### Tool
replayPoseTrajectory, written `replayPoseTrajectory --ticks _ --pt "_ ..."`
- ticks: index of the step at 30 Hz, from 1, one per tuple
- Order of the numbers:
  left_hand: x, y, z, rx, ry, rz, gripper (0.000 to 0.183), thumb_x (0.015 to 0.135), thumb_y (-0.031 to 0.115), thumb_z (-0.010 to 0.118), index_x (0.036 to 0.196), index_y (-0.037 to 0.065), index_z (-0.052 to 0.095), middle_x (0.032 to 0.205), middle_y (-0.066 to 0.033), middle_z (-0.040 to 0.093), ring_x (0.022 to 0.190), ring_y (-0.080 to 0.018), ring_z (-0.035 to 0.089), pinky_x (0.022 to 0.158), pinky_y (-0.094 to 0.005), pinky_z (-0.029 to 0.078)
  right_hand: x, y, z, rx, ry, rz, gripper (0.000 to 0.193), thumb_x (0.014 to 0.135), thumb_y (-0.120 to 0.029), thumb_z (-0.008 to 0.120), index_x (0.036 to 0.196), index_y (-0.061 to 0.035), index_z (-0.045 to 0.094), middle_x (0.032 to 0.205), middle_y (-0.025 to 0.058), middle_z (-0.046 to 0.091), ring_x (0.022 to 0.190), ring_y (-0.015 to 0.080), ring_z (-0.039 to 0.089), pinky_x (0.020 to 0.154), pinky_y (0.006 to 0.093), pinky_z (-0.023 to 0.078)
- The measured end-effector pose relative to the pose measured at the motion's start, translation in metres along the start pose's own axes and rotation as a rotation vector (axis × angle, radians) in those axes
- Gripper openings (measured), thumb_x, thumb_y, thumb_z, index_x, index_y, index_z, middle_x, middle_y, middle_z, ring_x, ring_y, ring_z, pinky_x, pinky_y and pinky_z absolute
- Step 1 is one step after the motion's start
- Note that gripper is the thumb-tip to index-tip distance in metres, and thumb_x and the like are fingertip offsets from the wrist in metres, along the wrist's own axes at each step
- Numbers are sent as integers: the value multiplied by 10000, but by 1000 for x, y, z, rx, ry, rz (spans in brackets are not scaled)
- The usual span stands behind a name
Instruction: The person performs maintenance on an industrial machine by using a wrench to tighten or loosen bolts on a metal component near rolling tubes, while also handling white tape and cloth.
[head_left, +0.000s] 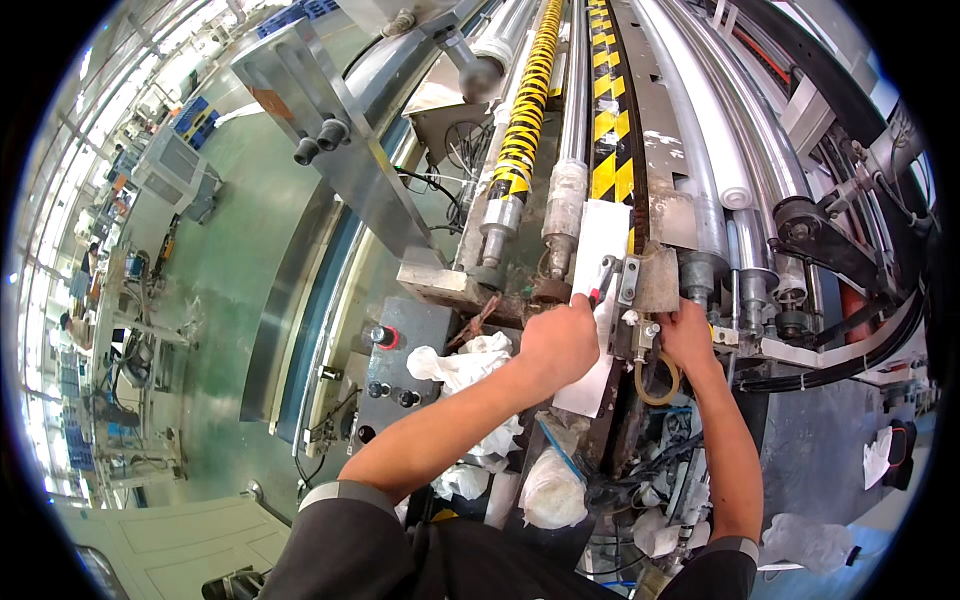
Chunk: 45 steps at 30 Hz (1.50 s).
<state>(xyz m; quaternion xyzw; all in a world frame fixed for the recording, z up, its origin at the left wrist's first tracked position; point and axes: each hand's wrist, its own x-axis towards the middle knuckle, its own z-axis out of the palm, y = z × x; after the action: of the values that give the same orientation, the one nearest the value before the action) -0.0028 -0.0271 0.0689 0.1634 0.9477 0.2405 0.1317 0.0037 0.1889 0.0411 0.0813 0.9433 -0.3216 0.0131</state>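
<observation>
My left hand (pixel 562 342) is closed around the handle of a small wrench-like tool (pixel 599 290) with red on its grip. Its metal head rests against a small steel clamp block (pixel 628 281) with bolt holes, at the end of the rollers. Beside that block sits a worn beige metal plate (pixel 657 281). My right hand (pixel 690 342) is curled in at the plate's lower edge, its fingertips partly hidden. Just left of it are a small fitting (pixel 648 330) and a looped clear yellowish hose (pixel 657 385). A long white sheet (pixel 602 235) lies under the tool.
Long machine rollers (pixel 705 120) run away from me, beside yellow-black striped bars (pixel 525 130). A control box with knobs (pixel 405 345) and crumpled white cloth (pixel 470 365) are at left. A wrapped white roll (pixel 553 490) lies near me. Black cables (pixel 830 378) curve at right.
</observation>
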Motion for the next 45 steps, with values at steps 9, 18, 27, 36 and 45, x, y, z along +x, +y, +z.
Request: replayPoseTrajectory --ticks 9,18,27,36,45 --pt "-3 13 12 0 40 25 228 852 125 482 936 -87 483 714 -242 631 663 -392 641 584 -472 508 -1 -2 2 -4 46 -45 240 857 -165 554 1039 -28 628 771 253 614 775 430 592 678 449 470" --pt "9 23 6 16 -9 -12 291 786 106 504 981 -110 521 743 -236 644 727 -392 653 661 -452 529 -2 -6 -2 4 22 -28 228 853 -155 549 1025 -30 630 778 257 613 787 436 587 683 460 467" --pt "87 26 -88 563 -611 636 215 721 131 536 641 -1 685 655 -174 658 592 -270 658 596 -389 523 0 0 -1 -20 56 -70 200 835 -110 550 997 -21 627 787 266 605 805 451 573 702 484 462" --pt "176 45 -123 2 -1297 -352 232 944 282 506 948 65 588 620 65 537 435 -9 462 337 -168 302 -2 4 2 33 30 -39 207 836 -113 556 1006 -20 628 794 267 609 804 452 575 696 479 466" --pt "111 -18 -89 -847 -152 -176 178 733 111 722 670 14 587 587 -63 573 439 -155 542 431 -292 449 1 0 -1 23 19 -19 212 850 -144 553 1008 -26 632 814 259 616 826 446 580 705 469 470"
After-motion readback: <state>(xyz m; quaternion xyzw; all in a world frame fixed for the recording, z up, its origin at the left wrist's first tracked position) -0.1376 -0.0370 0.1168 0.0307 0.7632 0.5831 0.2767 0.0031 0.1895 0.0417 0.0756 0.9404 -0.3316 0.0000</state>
